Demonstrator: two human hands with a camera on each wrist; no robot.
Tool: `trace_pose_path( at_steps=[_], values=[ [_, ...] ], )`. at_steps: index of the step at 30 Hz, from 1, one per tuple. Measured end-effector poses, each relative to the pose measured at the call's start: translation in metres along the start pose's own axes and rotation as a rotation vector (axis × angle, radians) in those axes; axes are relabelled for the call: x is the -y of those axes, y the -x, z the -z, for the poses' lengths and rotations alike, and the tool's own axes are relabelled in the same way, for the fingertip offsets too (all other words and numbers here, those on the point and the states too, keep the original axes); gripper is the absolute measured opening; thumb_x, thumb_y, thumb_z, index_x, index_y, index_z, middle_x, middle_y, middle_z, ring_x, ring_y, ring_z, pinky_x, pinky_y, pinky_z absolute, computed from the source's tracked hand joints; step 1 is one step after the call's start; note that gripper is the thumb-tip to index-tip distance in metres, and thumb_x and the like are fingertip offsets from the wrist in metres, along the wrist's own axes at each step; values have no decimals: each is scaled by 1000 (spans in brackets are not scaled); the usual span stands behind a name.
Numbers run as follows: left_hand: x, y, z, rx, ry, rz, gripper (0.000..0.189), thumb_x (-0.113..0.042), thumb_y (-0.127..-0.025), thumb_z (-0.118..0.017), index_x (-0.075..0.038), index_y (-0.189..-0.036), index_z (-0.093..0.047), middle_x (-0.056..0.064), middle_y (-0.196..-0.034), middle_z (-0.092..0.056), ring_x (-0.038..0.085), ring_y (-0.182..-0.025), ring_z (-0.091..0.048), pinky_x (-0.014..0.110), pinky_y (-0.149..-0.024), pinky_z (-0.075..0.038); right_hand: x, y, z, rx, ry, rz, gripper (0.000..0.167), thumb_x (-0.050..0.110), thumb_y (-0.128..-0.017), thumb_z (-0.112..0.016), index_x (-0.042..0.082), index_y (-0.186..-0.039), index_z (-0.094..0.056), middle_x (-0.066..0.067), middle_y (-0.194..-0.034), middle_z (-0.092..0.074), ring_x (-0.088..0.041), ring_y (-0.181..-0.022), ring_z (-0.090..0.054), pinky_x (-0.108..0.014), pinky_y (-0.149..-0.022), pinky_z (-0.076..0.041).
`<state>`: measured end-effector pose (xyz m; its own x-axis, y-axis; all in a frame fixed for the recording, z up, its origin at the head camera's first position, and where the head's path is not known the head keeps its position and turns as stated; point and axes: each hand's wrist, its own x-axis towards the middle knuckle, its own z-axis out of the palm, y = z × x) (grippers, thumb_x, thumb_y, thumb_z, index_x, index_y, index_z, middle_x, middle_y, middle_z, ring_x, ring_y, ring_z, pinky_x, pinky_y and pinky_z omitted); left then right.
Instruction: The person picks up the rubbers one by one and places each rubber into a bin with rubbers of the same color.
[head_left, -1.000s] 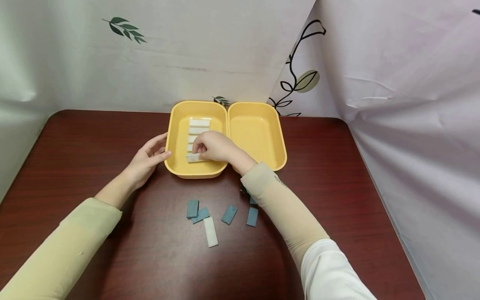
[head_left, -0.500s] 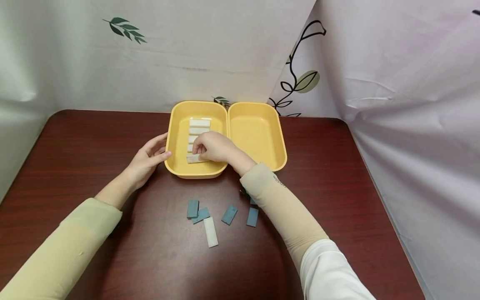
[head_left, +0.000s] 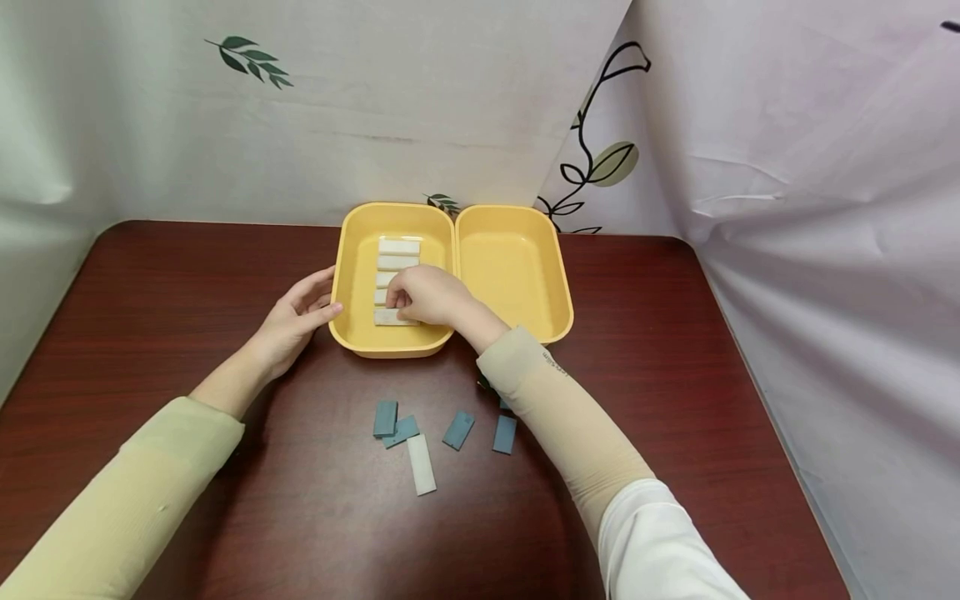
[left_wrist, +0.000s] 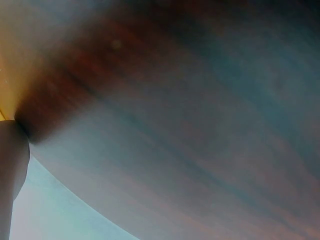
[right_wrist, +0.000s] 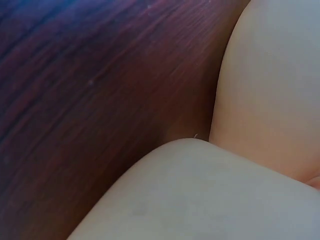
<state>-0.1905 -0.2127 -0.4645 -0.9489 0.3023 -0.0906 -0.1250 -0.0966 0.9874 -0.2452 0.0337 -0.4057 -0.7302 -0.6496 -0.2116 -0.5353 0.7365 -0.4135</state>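
Observation:
The left half of an open yellow box (head_left: 360,335) holds a column of several white rectangular tiles (head_left: 399,247). Inside it, my right hand (head_left: 431,293) has its thumb and curled fingers on the right part of the nearest white tile (head_left: 386,317). That tile lies level, in line with the others; the hand covers its right end and parts of the tiles behind. My left hand (head_left: 288,325) rests its fingers and thumb against the box's left outer wall. In the right wrist view only skin and dark wood show; the left wrist view is blurred.
On the dark red table (head_left: 300,517) lie another white tile (head_left: 422,464) and several blue-grey tiles (head_left: 458,429), two overlapping. Some things are partly hidden under the right forearm. The box's right half (head_left: 517,275) adjoins the left. Patterned white curtains (head_left: 375,108) enclose the table's back and sides.
The nearest white tile, slightly tilted earlier, now lies level with the row under my right hand. My left hand has stayed against the box.

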Motion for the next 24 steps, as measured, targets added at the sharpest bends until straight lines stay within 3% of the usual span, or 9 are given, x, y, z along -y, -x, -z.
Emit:
trace_pose_path(
  at_steps=[24],
  values=[
    [1,0,0,-6,-8,3,67,-6,-108,-61,-11,-167,-32,-11,-144,-50,-1,-124,-58,11,-99,-49,1,-1,-4,-7,29,-37,17,11,-95,-80,16,-112,-80,2,-108,-76,-12,-100,-67,-26,-93,-53]
  ],
)
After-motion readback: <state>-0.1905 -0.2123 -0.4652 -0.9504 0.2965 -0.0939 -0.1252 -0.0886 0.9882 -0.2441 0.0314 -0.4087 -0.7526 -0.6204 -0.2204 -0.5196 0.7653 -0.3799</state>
